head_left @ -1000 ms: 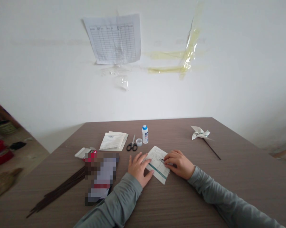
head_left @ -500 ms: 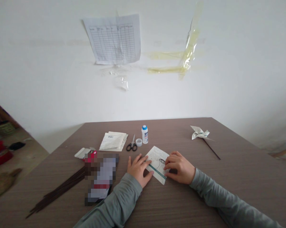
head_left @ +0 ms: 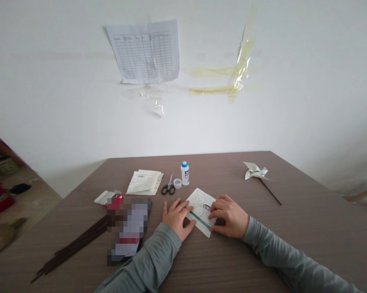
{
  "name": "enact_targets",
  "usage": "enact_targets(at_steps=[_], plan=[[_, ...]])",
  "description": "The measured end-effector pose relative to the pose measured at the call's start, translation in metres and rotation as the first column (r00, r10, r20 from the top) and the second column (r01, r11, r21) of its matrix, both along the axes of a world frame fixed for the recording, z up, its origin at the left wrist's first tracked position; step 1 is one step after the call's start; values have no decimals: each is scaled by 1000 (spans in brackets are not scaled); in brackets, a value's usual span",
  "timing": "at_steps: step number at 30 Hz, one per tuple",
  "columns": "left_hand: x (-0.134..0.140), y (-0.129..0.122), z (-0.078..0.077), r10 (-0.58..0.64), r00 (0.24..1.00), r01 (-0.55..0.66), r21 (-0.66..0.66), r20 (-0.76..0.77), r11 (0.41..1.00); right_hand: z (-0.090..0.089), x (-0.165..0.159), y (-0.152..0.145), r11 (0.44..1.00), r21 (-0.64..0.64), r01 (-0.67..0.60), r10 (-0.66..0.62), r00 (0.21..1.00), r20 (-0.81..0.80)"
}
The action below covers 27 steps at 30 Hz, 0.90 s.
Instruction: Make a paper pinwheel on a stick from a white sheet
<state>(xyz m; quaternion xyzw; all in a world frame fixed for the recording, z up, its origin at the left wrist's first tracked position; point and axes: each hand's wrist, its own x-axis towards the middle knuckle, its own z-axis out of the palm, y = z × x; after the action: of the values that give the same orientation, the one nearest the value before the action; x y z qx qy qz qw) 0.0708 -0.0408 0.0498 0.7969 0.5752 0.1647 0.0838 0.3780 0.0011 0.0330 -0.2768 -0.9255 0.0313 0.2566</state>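
Note:
A square of printed paper point(head_left: 199, 202) with a green stripe lies turned cornerwise on the table in front of me. My left hand point(head_left: 176, 219) rests with spread fingers on its left corner. At the opposite side, my right hand point(head_left: 230, 217) has curled fingers and thumb at the right corner, which they hide. Beyond the paper stand a white glue bottle point(head_left: 185, 174) with a blue top and a small clear cap point(head_left: 177, 183). Black-handled scissors point(head_left: 168, 187) lie beside the cap.
Folded paper sheets point(head_left: 144, 182) lie at the back left. Nearer are an open red-and-white box point(head_left: 114, 200), a phone point(head_left: 131, 232) blurred by pixels and a bundle of thin dark sticks point(head_left: 70, 250). A paper pinwheel point(head_left: 256, 171) on a stick lies at the right.
My right hand's fingertips have shifted very slightly left over the paper's right corner. The left hand stays in place. The whole view has moved a little.

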Motion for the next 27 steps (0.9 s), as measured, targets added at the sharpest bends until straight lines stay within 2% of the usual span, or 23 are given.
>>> enact_targets(at_steps=[11, 20, 27], plan=[[1, -1, 3, -5, 1000, 5, -33, 1, 999, 2, -2, -1, 1000, -19, 8, -8, 1000, 14], [1, 0, 7, 2, 1000, -2, -12, 17, 1000, 3, -5, -5, 998, -32, 58, -56, 998, 33], [2, 1, 2, 24, 1000, -24, -5, -7, 1000, 4, -9, -7, 995, -39, 89, -87, 995, 51]])
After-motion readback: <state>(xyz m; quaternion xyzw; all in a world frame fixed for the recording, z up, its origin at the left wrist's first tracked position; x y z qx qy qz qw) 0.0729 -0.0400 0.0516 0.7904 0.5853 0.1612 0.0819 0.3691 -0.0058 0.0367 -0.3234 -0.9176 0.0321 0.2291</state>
